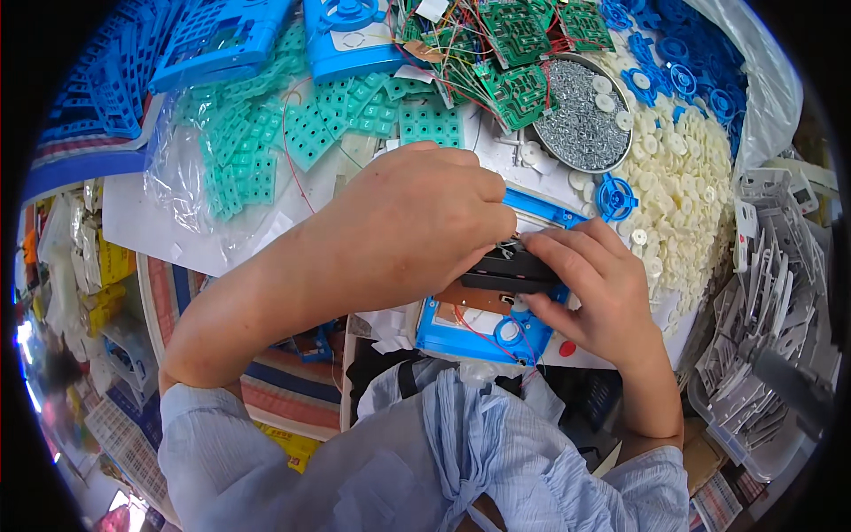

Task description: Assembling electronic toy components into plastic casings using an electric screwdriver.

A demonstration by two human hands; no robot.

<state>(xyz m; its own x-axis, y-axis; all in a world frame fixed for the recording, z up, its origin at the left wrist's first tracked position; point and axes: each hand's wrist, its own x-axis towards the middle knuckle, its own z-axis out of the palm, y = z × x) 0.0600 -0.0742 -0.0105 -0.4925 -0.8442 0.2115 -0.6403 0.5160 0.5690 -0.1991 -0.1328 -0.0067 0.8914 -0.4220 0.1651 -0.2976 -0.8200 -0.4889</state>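
Finding, read on a dial centred over the work with twelve o'clock pointing away from the wearer. The black part sits at the dial's centre, above the blue casing, with a brown board showing along its six o'clock edge. Its long axis runs roughly nine to three, close to crosswise before the body.

The right hand is at three o'clock and has the plainer contact: fingertips on the upper edge, thumb at the lower edge beside the board, the part's three o'clock end pinched between them. From that grip, the part extends toward nine.

The left hand approaches from ten, back of the hand uppermost, fingers curled down to the part's upper edge. Its fingertips are largely masked; I cannot tell whether they are pressed together or on what. From this hand the part lies toward four. Both hands are close to it; neither stands clear.

Surroundings noted: green circuit boards at twelve, small metal screws at one, cream discs at two, teal keypads at ten.
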